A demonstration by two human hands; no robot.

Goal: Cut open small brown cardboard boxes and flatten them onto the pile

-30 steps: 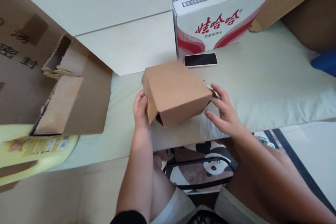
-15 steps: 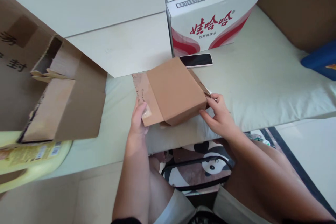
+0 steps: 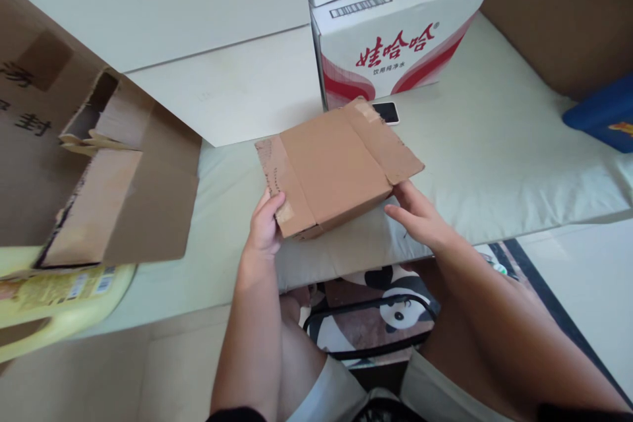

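A small brown cardboard box (image 3: pixel 336 165) lies in front of me, its two end flaps spread outward. Tape remnants and torn edges show on both flaps. My left hand (image 3: pixel 266 224) grips the left flap near its front corner, thumb on top and fingers underneath. At the other end, my right hand (image 3: pixel 415 214) has its fingertips under the right flap (image 3: pixel 390 145), partly hidden by it. The thumb there stands apart from the fingers, below the box's corner. Behind the box lies a phone (image 3: pixel 390 113), partly covered by the right flap.
The box rests on a pale green cloth-covered surface (image 3: pixel 494 165). White cartons (image 3: pixel 237 92) and a red-and-white water carton (image 3: pixel 395 53) stand behind. To the left are a large opened cardboard box (image 3: pixel 158 211) and a yellow jug (image 3: pixel 119 283). A blue object (image 3: pixel 601 115) sits at right.
The right flap has swung up and outward from the box's side, now covering more of the phone. My right thumb has come away from the box's corner. My left hand keeps its hold.
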